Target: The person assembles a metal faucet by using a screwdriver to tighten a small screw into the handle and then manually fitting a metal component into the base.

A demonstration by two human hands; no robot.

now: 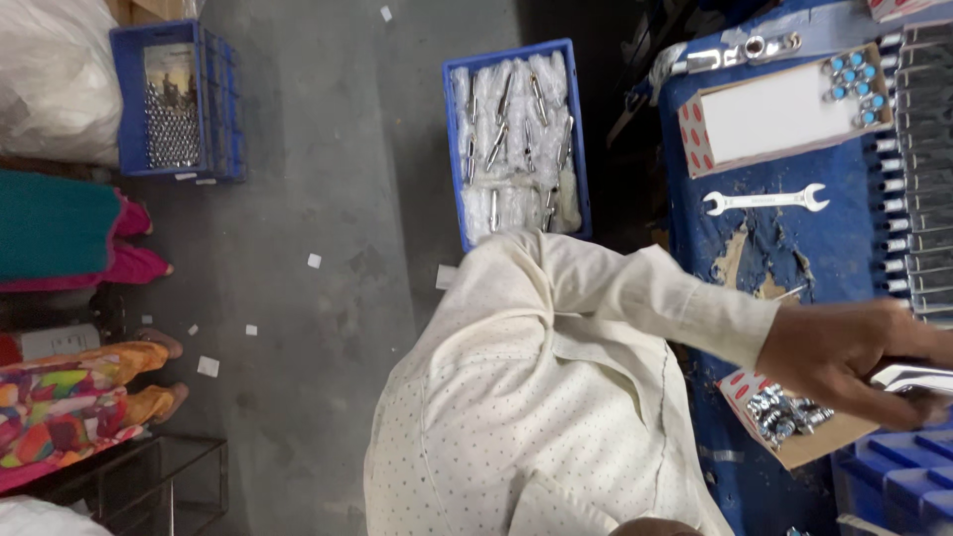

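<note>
My left hand [844, 352] reaches out of a cream sleeve [645, 298] over the blue-covered table [784, 248]. Its fingers are closed on a shiny metal part [918, 377] at the right edge of the view. Just under the hand lies an open cardboard box [824, 442] with several small shiny metal pieces [784, 412] in it. My right hand is out of the picture. My cream dotted shirt [496, 427] fills the lower middle.
On the table lie a white spanner [764, 201], an open box with blue-capped parts [854, 84], a row of chrome parts [918, 179] and blue bins [898, 486]. On the concrete floor stand a blue crate of bagged metal parts [516, 139] and another blue crate [174, 99]. Other people's colourful clothes [69, 397] show at the left.
</note>
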